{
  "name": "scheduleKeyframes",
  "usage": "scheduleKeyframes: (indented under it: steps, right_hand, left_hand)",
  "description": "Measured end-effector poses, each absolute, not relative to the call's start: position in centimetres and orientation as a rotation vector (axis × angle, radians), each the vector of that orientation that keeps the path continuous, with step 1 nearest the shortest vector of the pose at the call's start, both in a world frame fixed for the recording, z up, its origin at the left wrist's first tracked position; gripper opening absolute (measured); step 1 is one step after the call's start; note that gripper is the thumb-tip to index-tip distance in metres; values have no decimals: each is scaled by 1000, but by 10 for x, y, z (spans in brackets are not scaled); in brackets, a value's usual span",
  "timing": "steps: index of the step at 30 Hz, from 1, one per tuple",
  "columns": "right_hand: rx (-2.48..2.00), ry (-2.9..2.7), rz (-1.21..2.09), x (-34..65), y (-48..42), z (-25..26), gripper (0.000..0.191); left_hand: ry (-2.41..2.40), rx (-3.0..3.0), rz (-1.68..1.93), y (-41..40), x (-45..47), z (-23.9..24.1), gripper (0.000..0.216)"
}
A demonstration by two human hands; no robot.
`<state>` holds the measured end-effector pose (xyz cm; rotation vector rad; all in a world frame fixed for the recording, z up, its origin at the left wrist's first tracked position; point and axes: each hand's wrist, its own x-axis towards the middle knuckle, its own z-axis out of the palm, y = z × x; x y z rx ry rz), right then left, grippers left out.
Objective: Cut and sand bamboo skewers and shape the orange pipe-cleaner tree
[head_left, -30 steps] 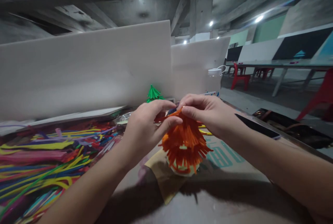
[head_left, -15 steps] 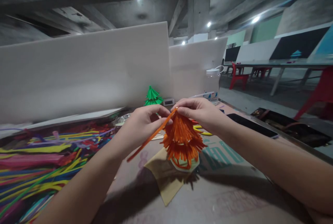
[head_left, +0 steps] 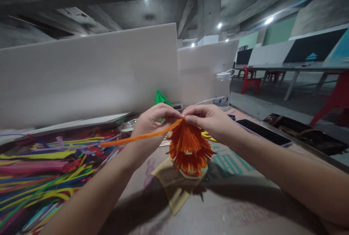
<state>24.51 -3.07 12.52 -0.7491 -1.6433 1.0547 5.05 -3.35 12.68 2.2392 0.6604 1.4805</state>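
Observation:
An orange tiered tree made of pipe cleaners (head_left: 188,144) stands upright in front of me, its top between my two hands. My right hand (head_left: 214,120) is closed, thumb and forefinger pinching the tree's tip. From that tip a loose orange pipe cleaner (head_left: 136,138) runs out to the left, across my left wrist. My left hand (head_left: 152,120) is closed beside the tip, its fingertips at the pipe cleaner's inner end and partly hidden. Beneath the tree lie a pale base (head_left: 195,174) and a tan square sheet (head_left: 174,195).
Many coloured pipe cleaners (head_left: 40,176) are heaped at the left. Behind my left hand stands a green tree (head_left: 160,96). A clear bottle (head_left: 222,89), a phone (head_left: 263,132) and a dark bag (head_left: 305,135) are at the right. White panels (head_left: 95,78) stand behind the table.
The loose orange pipe cleaner has swung from slanting down to the left to nearly level, over my left wrist. My left hand has turned and moved closer to the right hand.

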Motion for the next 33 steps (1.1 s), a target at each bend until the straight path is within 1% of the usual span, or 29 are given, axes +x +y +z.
scheduleKeyframes:
  steps: [6,11,13,15,20,22,24,26,29,33]
  right_hand:
    - [-752,-1652,1055,245,-34,126,19]
    - [-764,-1719,983,246,-35,124,27]
    - [-764,-1776,847,246,-38,124,25]
    - [-746,-1845,661,246,-44,125,18]
    - [-624,-2112,96,252,-60,130,9]
    - [-586,-2130,-88,257,-61,130,14]
    - [-620,-2082,-182,262,-58,129,17]
    - [-713,-2037,-175,265,-53,129,19]
    - [-820,-2045,-74,268,-50,131,26]
    - [-868,-2055,21,267,-54,137,24]
  left_hand:
    - [702,1984,1268,-32,52,127,27]
    - [721,2061,1223,-35,47,134,21]
    - [748,2035,1168,-34,46,134,22]
    - [780,1981,1142,-33,47,133,24]
    - [816,2010,1201,-34,53,130,22]
    - [799,2021,1191,-37,55,130,21]
    - [772,2019,1187,-39,55,130,21]
    - [756,2009,1183,-39,55,129,22]
    - [737,1985,1163,-35,54,126,24]
    - [714,2048,1170,-34,55,122,23]
